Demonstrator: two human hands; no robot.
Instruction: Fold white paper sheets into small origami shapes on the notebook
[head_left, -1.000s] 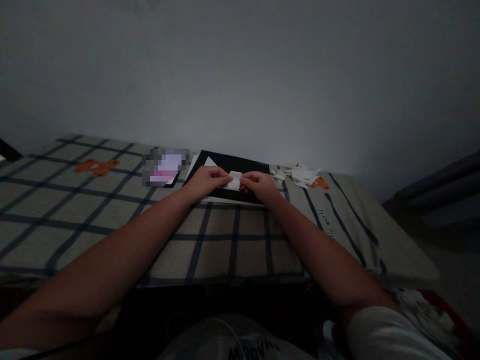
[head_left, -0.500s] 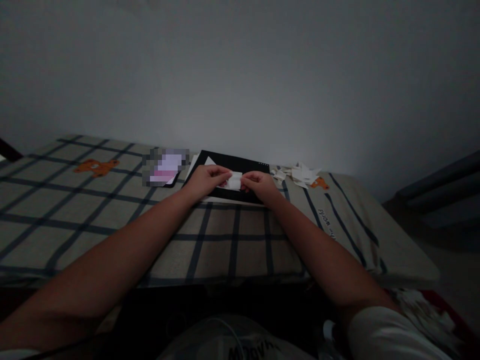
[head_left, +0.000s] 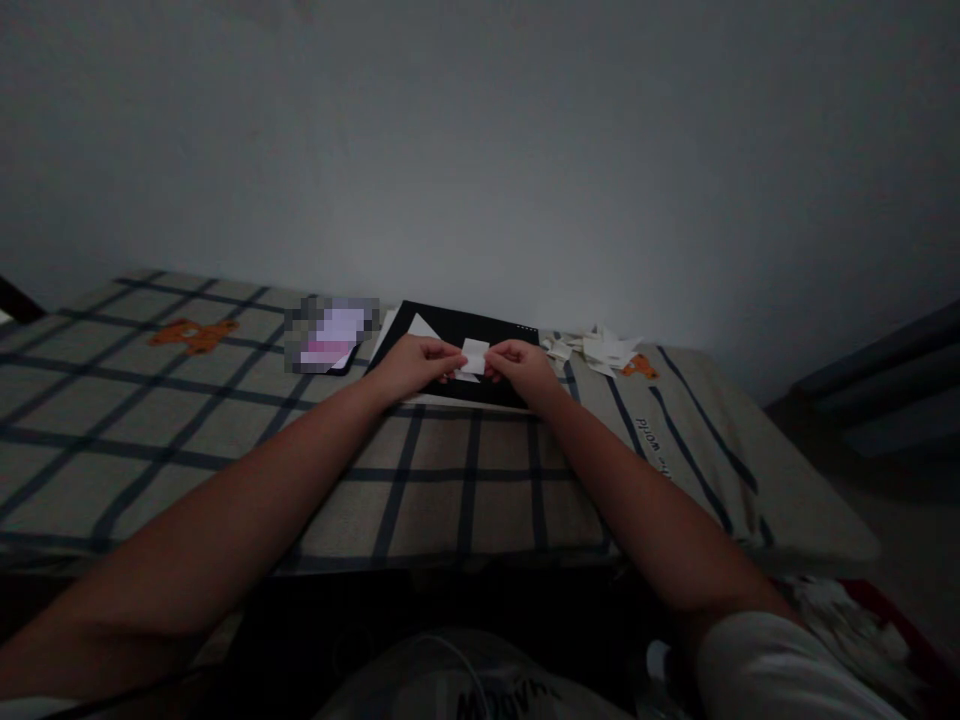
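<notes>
Pinching a small white paper slip (head_left: 474, 356) at its left edge with the left hand (head_left: 411, 366) and its right edge with the right hand (head_left: 523, 368), now lifted slightly higher over the black board (head_left: 480, 330) than a moment ago, paper scraps (head_left: 596, 349) lying off right.

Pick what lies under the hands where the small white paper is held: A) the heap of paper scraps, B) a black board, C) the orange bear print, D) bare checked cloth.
B: the left hand and right hand pinch the small white paper between them just over the black board, which lies on the checked cloth; the paper scraps sit off to the right.
</notes>
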